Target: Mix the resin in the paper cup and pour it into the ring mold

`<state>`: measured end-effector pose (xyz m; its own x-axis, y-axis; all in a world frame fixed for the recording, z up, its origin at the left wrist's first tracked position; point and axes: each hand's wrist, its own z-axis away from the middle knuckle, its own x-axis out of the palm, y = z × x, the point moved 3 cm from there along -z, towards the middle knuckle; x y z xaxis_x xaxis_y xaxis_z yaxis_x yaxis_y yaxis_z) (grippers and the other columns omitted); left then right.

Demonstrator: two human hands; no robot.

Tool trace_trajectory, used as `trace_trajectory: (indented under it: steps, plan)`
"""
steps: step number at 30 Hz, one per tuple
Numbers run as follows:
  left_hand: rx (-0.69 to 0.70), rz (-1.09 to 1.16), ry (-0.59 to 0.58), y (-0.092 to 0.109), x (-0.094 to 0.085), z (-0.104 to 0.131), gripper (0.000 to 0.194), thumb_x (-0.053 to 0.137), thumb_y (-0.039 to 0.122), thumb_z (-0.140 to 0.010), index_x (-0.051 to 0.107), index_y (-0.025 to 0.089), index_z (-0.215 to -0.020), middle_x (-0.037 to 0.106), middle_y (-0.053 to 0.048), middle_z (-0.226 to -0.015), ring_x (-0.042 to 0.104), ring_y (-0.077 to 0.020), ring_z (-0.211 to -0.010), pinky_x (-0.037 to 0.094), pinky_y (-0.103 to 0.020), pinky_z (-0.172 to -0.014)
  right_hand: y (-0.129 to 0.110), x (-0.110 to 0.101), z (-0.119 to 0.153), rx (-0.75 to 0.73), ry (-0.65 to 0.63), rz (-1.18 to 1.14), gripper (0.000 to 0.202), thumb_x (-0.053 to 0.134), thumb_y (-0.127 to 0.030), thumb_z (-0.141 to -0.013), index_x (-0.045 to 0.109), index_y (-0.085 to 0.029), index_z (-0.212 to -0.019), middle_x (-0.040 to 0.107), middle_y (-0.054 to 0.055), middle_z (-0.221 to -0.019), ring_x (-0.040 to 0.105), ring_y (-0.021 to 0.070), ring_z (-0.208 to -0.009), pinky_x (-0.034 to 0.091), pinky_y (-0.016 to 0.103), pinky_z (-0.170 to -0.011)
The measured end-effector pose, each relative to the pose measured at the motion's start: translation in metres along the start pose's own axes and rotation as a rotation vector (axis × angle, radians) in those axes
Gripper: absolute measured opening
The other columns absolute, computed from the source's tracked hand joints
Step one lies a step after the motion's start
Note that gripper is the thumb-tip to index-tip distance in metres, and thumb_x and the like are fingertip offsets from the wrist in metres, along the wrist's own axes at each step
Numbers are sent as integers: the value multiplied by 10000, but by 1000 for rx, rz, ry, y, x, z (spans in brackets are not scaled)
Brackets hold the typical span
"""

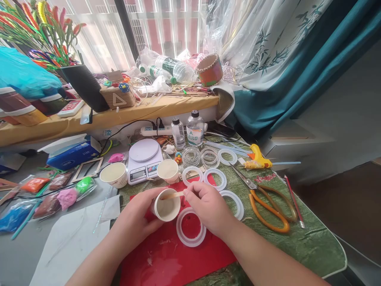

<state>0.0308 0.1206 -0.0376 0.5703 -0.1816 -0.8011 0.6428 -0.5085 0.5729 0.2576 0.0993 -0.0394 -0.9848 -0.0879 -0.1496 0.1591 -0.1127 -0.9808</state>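
Note:
My left hand (141, 220) is wrapped round a small paper cup (172, 216), tilted over a red sheet (178, 264). Between the fingertips of my right hand (206, 204) is a flat wooden stick (174, 195), its far end inside the cup. What the cup holds is hard to make out. A clear ring mold (191, 242) lies on the sheet just below my right hand. More ring molds lie around, among them one behind my fingers (192, 171) and one to the right (240, 205). Two other paper cups (168, 170) (114, 174) stand farther back.
A white scale (144, 151) stands behind the hands, with two clear bottles (195, 133) beyond it. Large orange-handled scissors (268, 204) and a yellow glue gun (258, 158) lie at the right. Bagged coloured clay (67, 197) and a blue box (74, 153) are at the left.

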Motion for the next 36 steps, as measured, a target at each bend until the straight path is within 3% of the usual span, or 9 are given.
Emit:
trace_trajectory:
  steps: [4,7,12,17,21,23,26,30,36]
  plan:
    - [5,-5,5,2,0,0,484,741,330,-905,645,339,-1379,770,-46,-1345,744,-303,-1191,594,-414,-1006,-7,1,4,-172,-23,251,310,561,-283,-964,452,-222,-680,492,-38,-663,456,145,-645,329,294,-600]
    - [-7,-8,16,1,0,0,477,741,356,-912,645,327,-1378,771,-56,-1335,746,-303,-1179,597,-412,-989,-5,4,5,-87,-98,138,284,555,-299,-981,504,-221,-713,516,-45,-661,476,138,-634,351,276,-584]
    - [1,-3,0,1,1,0,481,733,313,-904,647,328,-1377,768,-56,-1349,740,-303,-1193,589,-419,-1013,-4,1,2,-102,-33,228,305,568,-291,-979,479,-218,-697,495,-44,-654,454,140,-637,321,287,-594]
    - [-6,2,19,1,0,0,484,750,349,-901,645,320,-1373,775,-66,-1333,748,-307,-1171,599,-424,-996,4,5,0,16,-132,-67,282,561,-374,-1011,556,-215,-778,521,-42,-689,474,141,-650,393,272,-612]
    - [6,-9,12,2,0,0,486,736,329,-901,651,338,-1379,776,-52,-1332,748,-304,-1178,596,-421,-1012,-2,0,1,-118,3,115,281,558,-326,-999,535,-216,-741,538,-29,-694,486,148,-668,376,282,-630]
    - [1,-14,8,2,0,0,487,738,334,-899,654,330,-1379,774,-60,-1338,749,-311,-1181,602,-420,-1003,-5,1,3,-163,-15,232,288,581,-279,-967,492,-217,-700,518,-34,-669,470,143,-645,337,283,-600]
    - [-6,-16,18,1,0,0,484,748,361,-902,651,323,-1374,775,-64,-1337,755,-309,-1170,608,-413,-986,-2,5,3,-74,-125,139,286,575,-291,-970,496,-219,-705,499,-46,-646,458,131,-609,334,268,-565]
    - [9,-14,22,1,0,0,491,749,355,-903,642,347,-1383,776,-38,-1335,753,-296,-1176,596,-406,-1006,-3,2,3,-100,-37,152,291,564,-305,-985,511,-216,-713,530,-38,-673,485,142,-652,354,279,-605]
    - [-4,-13,5,1,0,0,489,747,326,-898,643,331,-1376,774,-54,-1338,748,-308,-1184,601,-420,-995,-3,1,2,-113,-47,185,306,535,-323,-1011,500,-223,-724,523,-32,-679,478,149,-651,342,287,-607]
